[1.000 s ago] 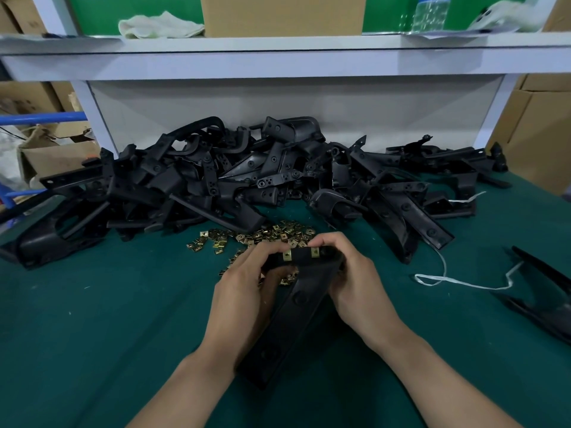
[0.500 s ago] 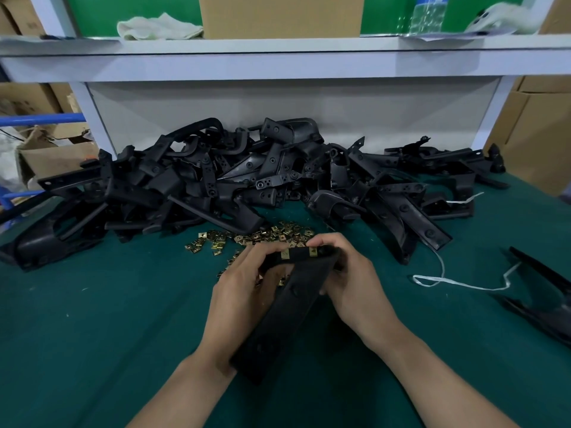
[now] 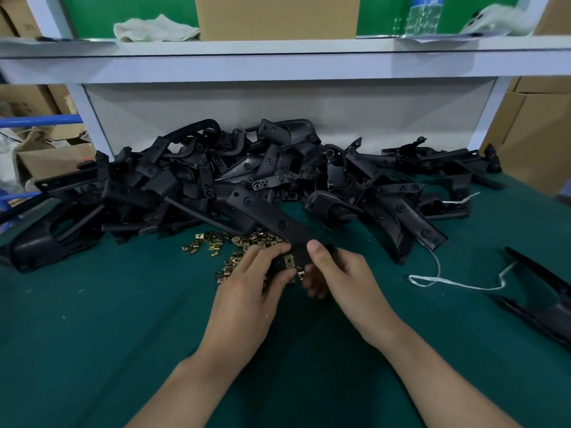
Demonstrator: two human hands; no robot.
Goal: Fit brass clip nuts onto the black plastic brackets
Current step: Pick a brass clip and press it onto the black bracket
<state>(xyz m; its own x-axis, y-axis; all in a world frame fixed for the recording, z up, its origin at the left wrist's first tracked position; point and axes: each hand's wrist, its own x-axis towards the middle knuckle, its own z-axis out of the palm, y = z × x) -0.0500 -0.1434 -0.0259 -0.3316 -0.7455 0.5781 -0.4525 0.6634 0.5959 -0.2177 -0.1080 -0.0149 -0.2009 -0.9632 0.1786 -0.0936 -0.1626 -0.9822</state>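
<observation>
held bracket (image 3: 272, 217): black plastic bar just in front of the bracket pile (image 3: 185, 180), lifted off the surface (image 3: 92, 335). The near end is in both hands.
long axis: diagonal. The far end points away from the person and leftward, into the pile's front edge. Can't tell if the tip touches the pile.
visible face: flat side up, with two round holes along its length.
fitted clip nut (image 3: 289, 260): brass, sits on the bracket's near end, showing in the gap between the two thumbs. A second brass piece sits just below it; can't tell if it is fitted or loose.
left hand (image 3: 247, 291): fingers curled round the bracket's near end from the left, gripping it. The thumb lies along the top edge.
right hand (image 3: 343, 279): thumb pressed down on the bracket's top face, remaining fingers curled under it, so it is gripping too.
loose clip nuts (image 3: 216, 242): small brass scatter on the surface at the pile's front edge, partly hidden behind the left hand.
bracket pile: dozens of black brackets tangled together, filling the back of the surface under the shelf (image 3: 278, 60).
white string (image 3: 448, 282): loose on the surface, off the pile's right front corner.
black moulded part (image 3: 540, 298): lies alone, well right of the pile and cut off by the frame edge.
shelf above the pile: holds a cloth (image 3: 154, 27), a cardboard box (image 3: 278, 17) and a water bottle (image 3: 425, 17).
</observation>
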